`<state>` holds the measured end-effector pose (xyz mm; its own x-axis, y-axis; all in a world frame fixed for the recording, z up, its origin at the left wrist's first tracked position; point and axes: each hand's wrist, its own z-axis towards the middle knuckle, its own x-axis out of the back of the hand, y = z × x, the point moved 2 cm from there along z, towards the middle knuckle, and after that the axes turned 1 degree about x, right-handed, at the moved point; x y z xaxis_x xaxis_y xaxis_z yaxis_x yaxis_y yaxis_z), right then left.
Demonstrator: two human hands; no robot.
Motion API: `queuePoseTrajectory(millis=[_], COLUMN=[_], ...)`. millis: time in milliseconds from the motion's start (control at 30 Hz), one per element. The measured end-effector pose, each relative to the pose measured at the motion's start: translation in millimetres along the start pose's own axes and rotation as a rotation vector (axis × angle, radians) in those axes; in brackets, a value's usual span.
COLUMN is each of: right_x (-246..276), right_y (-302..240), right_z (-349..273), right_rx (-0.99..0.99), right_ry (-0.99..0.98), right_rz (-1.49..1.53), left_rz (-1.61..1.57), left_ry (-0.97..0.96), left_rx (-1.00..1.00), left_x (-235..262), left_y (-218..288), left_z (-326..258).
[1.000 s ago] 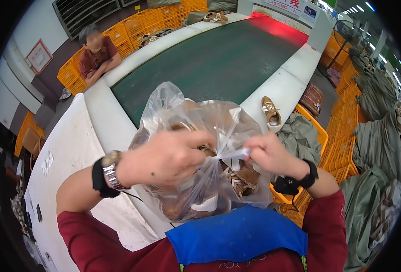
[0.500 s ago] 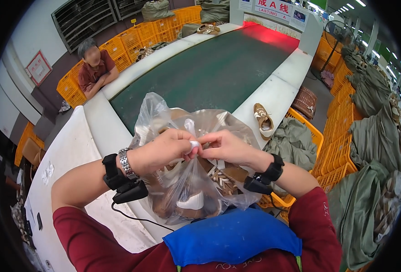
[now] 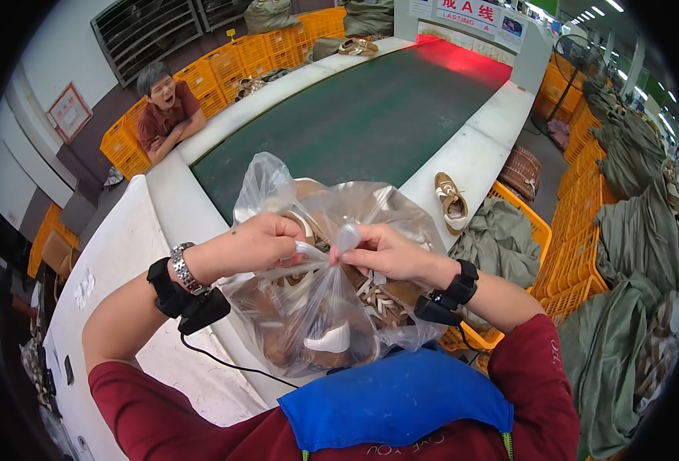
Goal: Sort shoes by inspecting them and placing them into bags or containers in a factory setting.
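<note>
A clear plastic bag [image 3: 320, 301] filled with shoes sits directly beneath both hands, on the near end of the white tabletop [image 3: 478, 132] and close against the blue apron [image 3: 401, 396] on the person's chest. The left hand [image 3: 266, 242] pinches a gathered strand of the bag's neck between thumb and fingers. The right hand [image 3: 374, 252], just beside it, grips a bunched loop of the same plastic, its fingertips closed; whether a knot has formed there cannot be made out. Through the film, below the hands, show brown shoes with a white heel patch [image 3: 328, 339] and, under the right hand, pale laces [image 3: 378, 301]. A loose corner of the bag stands up beyond the left hand.

A single brown-and-white shoe [image 3: 451, 203] rests on the tabletop beyond the right hand, to its right. Farther right, an orange crate [image 3: 541, 230] holds grey-green cloth [image 3: 494, 240], with stacked orange crates [image 3: 577, 250] and green sacks [image 3: 637, 238] past it. Ahead of both hands stretches a dark green belt [image 3: 332, 115], lit red at its far end. Beyond the left hand, well apart, a co-worker [image 3: 169, 119] leans on the tabletop's edge with folded arms. A white sheet [image 3: 124, 265] spreads left of the left hand.
</note>
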<state>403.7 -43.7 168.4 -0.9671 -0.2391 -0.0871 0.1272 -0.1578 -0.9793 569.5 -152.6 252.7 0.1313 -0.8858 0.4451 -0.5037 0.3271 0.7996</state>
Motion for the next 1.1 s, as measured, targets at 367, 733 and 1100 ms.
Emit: queuePoseTrajectory(millis=[367,733,1100], right_x=[5,-7,1], right_y=[-1,1,2], right_z=[-6,7,1], right_rx=[-0.203,0.163,-0.248], right_ry=[0.069,-0.102,0.196], right_rz=[-0.011,-0.632,0.144], left_rz=[1.129,1.423,1.154], left_ry=[0.134,0.116,0.153], left_rx=[-0.75,-0.94,-0.558], left_x=[4,-24,-16], left_y=[-12,72,41], left_z=[-1,24,21])
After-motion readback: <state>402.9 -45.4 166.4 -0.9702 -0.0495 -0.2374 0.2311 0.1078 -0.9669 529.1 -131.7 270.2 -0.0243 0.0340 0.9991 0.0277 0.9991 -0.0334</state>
